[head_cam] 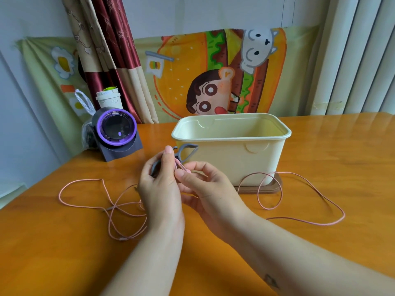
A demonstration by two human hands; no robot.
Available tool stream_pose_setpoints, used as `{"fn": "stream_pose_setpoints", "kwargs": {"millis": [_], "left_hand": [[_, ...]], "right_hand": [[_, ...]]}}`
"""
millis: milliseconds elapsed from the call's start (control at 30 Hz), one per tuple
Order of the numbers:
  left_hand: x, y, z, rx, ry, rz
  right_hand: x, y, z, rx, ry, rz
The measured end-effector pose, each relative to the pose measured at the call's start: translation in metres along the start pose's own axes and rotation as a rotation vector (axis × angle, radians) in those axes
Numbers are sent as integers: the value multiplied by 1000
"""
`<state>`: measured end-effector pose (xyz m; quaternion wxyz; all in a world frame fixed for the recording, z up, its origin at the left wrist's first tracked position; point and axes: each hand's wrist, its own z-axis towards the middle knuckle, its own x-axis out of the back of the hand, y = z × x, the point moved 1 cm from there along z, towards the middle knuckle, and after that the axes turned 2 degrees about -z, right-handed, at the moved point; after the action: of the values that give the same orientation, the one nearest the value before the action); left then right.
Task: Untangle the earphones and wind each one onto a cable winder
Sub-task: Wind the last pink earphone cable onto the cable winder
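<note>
The left hand (159, 189) grips a grey cable winder (186, 151), its fingers curled round the lower part and its thumb standing upright against the middle, so that only the forked upper end of the winder shows above the hand. Touching it on the inner side, the right hand (205, 186) pinches a pink earphone cable (179, 165) between thumb and forefinger, the other fingers loosely bent; a short doubled stretch of cable runs from that pinch up to the winder. The rest of the cable lies loose on the wooden table (342, 157): several crossing loops lie to the outside of the left hand and under its wrist, and a long strand trails away past the right hand, curls once and sweeps wide round beyond the right forearm. Whether the left loops are knotted or only overlap cannot be told.

Just beyond the hands stands an open cream plastic bin (235, 161), set on a brown lid (275, 188); the cable's curl lies against the lid's near edge. Farther off beyond the left hand sits a small grey and purple desk fan (116, 133), with a paper cup (109, 101) and a clear plastic bag (84, 103) behind it. A cartoon cloth (192, 60) and a curtain (106, 39) hang at the back
</note>
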<state>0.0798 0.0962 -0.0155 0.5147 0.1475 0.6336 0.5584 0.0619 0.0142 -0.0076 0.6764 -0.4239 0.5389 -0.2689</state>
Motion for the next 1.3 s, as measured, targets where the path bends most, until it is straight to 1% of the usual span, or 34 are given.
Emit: {"fn": "stream_pose_setpoints", "kwargs": {"millis": [300, 400, 600, 767, 933, 1000, 1100, 1200, 1300], "left_hand": [[0, -4, 2, 41, 42, -10], [0, -4, 1, 32, 51, -6], [-6, -2, -6, -28, -28, 13], [-7, -4, -5, -35, -85, -4], [-6, -7, -4, -24, -172, 14], [-5, -8, -2, -2, -186, 6], [-4, -7, 0, 45, -182, -19], [-5, -6, 0, 108, -173, -73], [-9, -2, -3, 153, -191, -134]], "right_hand": [[0, 1, -1, -17, -1, 113], [-1, 3, -2, -28, 24, 95], [4, -3, 2, -19, 23, 66], [13, -10, 8, -3, -7, 40], [23, -15, 15, 72, 55, -45], [25, -15, 17, 97, 86, -70], [26, -13, 18, 125, 113, -43], [26, -12, 17, 140, 111, -14], [26, -13, 16, 146, 111, -38]]}}
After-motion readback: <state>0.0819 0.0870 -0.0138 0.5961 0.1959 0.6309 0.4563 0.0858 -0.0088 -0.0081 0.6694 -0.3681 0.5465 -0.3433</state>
